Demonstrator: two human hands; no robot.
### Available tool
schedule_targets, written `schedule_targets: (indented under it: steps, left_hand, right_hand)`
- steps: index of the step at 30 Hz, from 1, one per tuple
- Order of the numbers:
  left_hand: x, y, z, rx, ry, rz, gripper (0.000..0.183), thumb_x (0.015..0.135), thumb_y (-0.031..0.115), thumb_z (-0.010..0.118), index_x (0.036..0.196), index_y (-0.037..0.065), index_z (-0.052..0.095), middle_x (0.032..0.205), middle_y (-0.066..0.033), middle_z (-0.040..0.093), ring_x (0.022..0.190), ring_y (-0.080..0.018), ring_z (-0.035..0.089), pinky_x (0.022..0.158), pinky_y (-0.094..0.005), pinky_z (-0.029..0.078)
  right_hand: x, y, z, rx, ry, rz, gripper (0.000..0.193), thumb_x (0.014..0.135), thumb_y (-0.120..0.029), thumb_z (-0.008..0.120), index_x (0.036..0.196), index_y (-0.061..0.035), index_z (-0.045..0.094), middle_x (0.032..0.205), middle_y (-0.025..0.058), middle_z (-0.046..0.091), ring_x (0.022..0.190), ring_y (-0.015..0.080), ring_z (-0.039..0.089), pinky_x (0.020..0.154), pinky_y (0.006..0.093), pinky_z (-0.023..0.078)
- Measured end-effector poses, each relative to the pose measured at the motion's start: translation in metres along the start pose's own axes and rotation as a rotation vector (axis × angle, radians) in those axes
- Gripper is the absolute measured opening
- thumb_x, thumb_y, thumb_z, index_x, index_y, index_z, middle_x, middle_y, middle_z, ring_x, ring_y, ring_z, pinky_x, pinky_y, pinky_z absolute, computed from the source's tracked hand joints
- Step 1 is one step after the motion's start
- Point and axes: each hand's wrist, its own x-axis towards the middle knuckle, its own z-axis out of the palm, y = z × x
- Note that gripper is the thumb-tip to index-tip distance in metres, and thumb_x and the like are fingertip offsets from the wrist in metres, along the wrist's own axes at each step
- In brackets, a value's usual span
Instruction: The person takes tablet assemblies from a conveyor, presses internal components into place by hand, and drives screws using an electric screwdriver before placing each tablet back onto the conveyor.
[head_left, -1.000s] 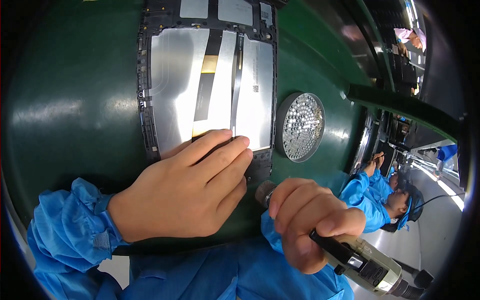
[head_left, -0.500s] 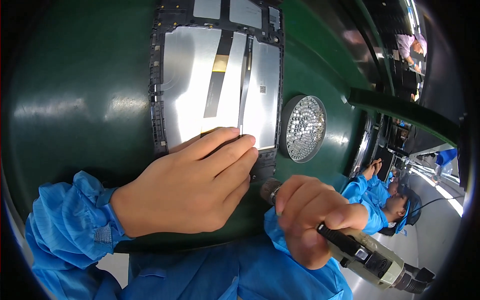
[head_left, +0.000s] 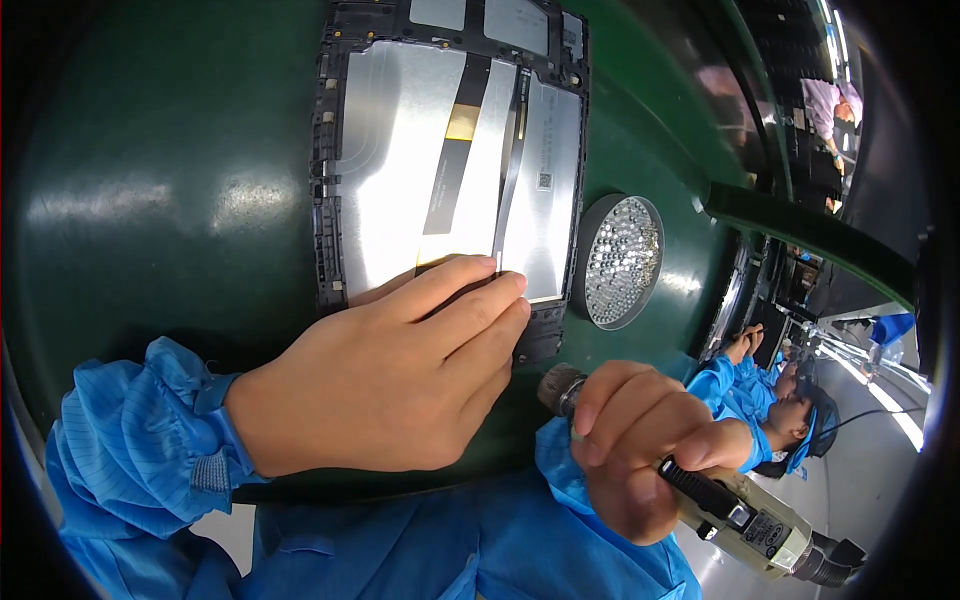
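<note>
The left hand (head_left: 385, 385) lies flat, fingers together, on the near edge of the opened tablet (head_left: 450, 160) on the green mat (head_left: 150, 200) — the right hand (head_left: 640, 440) grips an electric screwdriver (head_left: 740, 515) just beside it, near the round screw dish (head_left: 622, 260).

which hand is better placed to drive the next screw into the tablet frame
Probably the right hand: it already grips the electric screwdriver beside the screw dish. The left hand lies flat on the open tablet.

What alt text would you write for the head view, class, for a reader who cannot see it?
A left hand presses flat on the lower edge of an opened black-framed tablet with silver metal plates on a dark green mat. The right hand holds a beige electric screwdriver beside a round dish of small screws.
</note>
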Motion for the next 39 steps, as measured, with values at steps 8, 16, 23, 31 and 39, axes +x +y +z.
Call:
schedule_targets:
  steps: [8,16,23,31,39]
  left_hand:
    - [0.000,0.002,0.000,0.000,-0.002,0.000,0.014,0.078,0.009,0.067,0.088,-0.001,0.071,0.110,-0.0189,0.063,0.110,-0.0325,0.057,0.099,-0.0446,0.044]
    - [0.002,0.000,0.000,-0.034,-0.012,-0.035,0.015,0.078,0.008,0.068,0.089,-0.001,0.071,0.111,-0.0188,0.063,0.110,-0.0321,0.057,0.099,-0.0443,0.044]
    - [0.015,0.003,0.004,-0.111,-0.055,-0.121,0.022,0.081,0.010,0.067,0.094,-0.008,0.066,0.110,-0.0171,0.061,0.108,-0.0323,0.057,0.097,-0.0418,0.044]
    - [0.008,0.003,-0.001,0.003,-0.060,0.016,0.012,0.080,0.009,0.067,0.089,0.001,0.067,0.105,-0.0173,0.062,0.109,-0.0334,0.057,0.097,-0.0444,0.044]
    - [0.014,-0.005,-0.007,0.050,-0.134,0.100,0.013,0.077,0.012,0.068,0.085,0.002,0.064,0.104,-0.0184,0.060,0.109,-0.0337,0.057,0.095,-0.0462,0.046]
  right_hand:
    - [-0.002,0.002,0.002,0.028,0.015,0.004,0.033,0.075,0.005,0.063,0.101,-0.0044,0.045,0.062,0.0084,0.053,0.050,0.0205,0.054,0.048,0.0363,0.048]
    - [0.002,0.002,-0.006,-0.011,-0.115,0.044,0.037,0.074,0.001,0.063,0.106,-0.0052,0.045,0.063,0.0065,0.053,0.053,0.0200,0.055,0.052,0.0361,0.047]
    - [0.000,0.008,-0.012,-0.066,-0.118,0.025,0.031,0.080,-0.004,0.060,0.106,-0.0072,0.044,0.061,0.0038,0.050,0.049,0.0177,0.050,0.050,0.0338,0.045]
    - [-0.008,-0.007,-0.046,-0.012,0.106,-0.070,0.035,0.078,-0.005,0.061,0.110,-0.0064,0.048,0.064,0.0073,0.053,0.056,0.0201,0.054,0.054,0.0362,0.046]
    - [-0.014,-0.004,-0.080,-0.023,0.225,-0.129,0.033,0.080,-0.005,0.059,0.112,-0.0051,0.049,0.066,0.0089,0.051,0.059,0.0199,0.051,0.063,0.0380,0.045]
